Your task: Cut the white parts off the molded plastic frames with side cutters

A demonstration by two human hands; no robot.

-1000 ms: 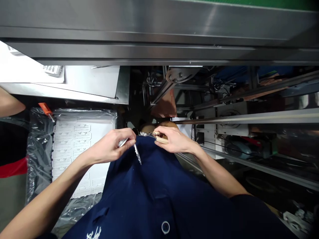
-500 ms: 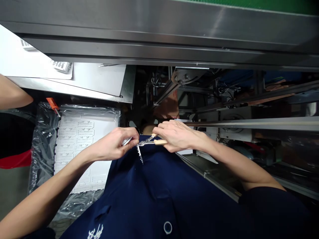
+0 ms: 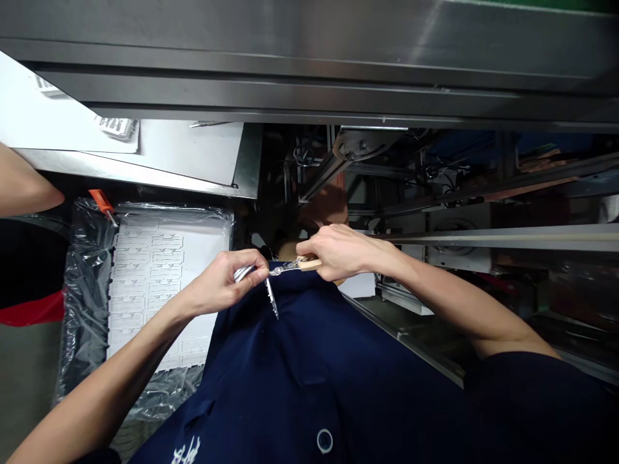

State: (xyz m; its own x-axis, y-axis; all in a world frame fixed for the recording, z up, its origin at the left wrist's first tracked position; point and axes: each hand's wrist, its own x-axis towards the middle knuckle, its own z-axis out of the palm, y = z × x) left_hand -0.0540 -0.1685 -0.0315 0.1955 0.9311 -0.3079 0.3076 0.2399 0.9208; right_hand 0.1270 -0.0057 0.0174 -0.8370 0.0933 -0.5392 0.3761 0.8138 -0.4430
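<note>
In front of my waist, my left hand [image 3: 232,280] pinches a thin white notched strip [image 3: 272,298] that hangs down from the fingertips. More flat white pieces [image 3: 244,272] are tucked inside the same hand. My right hand [image 3: 338,251] is wrapped round the cream handles of a pair of pliers or nippers [image 3: 290,265]. The metal jaws of this tool meet the strip's upper end, right at the left fingertips. Whether the jaws bite through the strip is too small to tell.
A box lined with clear plastic [image 3: 87,270] stands at the left, holding white cut-out sheets [image 3: 140,277]. An orange-handled tool [image 3: 101,203] lies on its corner. Above are a white-topped table [image 3: 193,151] and a metal beam [image 3: 309,71]. Another person's arm [image 3: 26,183] shows at far left.
The tool's handles have come closer together in my right hand, which has shifted slightly up. My left hand stays nearly in place with the strip.
</note>
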